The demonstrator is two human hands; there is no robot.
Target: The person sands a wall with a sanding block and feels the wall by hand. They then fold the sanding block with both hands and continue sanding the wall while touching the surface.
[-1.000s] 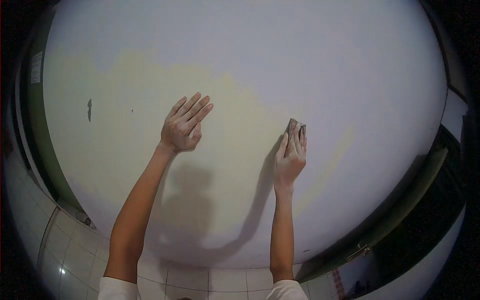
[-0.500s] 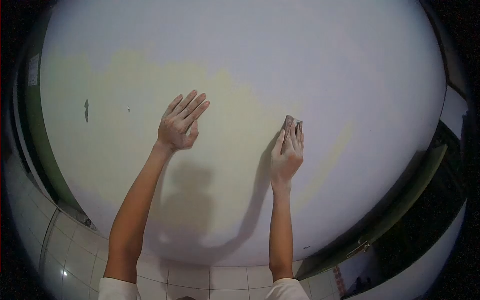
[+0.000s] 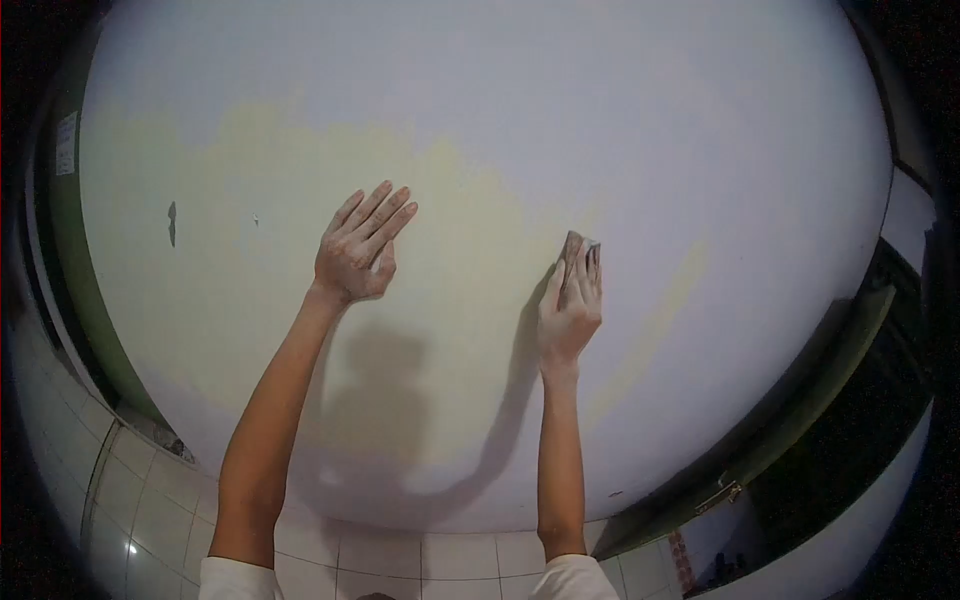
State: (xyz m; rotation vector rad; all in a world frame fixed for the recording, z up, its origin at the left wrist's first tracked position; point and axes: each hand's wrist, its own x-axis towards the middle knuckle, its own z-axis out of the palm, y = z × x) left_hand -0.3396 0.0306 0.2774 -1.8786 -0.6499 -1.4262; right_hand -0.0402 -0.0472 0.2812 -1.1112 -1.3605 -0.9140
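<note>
A wall (image 3: pixel 650 160) fills most of the head view, pale lilac with a large yellowish patch (image 3: pixel 470 300) across its middle and left. My left hand (image 3: pixel 358 255) lies against the yellowish part, fingers stretched out and slightly spread, holding nothing. To its right, my right hand (image 3: pixel 570 318) presses a folded piece of sandpaper (image 3: pixel 573 246) to the wall near the border of the two colours. The sandpaper is dark grey-brown and sticks out past the fingertips. Pale dust covers both hands.
Two chipped spots, a larger dark one (image 3: pixel 172 224) and a small one (image 3: pixel 256 219), mark the wall at left. A green door frame (image 3: pixel 75 250) stands at the left edge. Dark open door (image 3: pixel 800 420) with a handle (image 3: pixel 722 494) is at right. White floor tiles (image 3: pixel 460 556) lie below.
My right hand has shifted very slightly left with the sandpaper. The left hand stays in nearly the same place on the wall.
</note>
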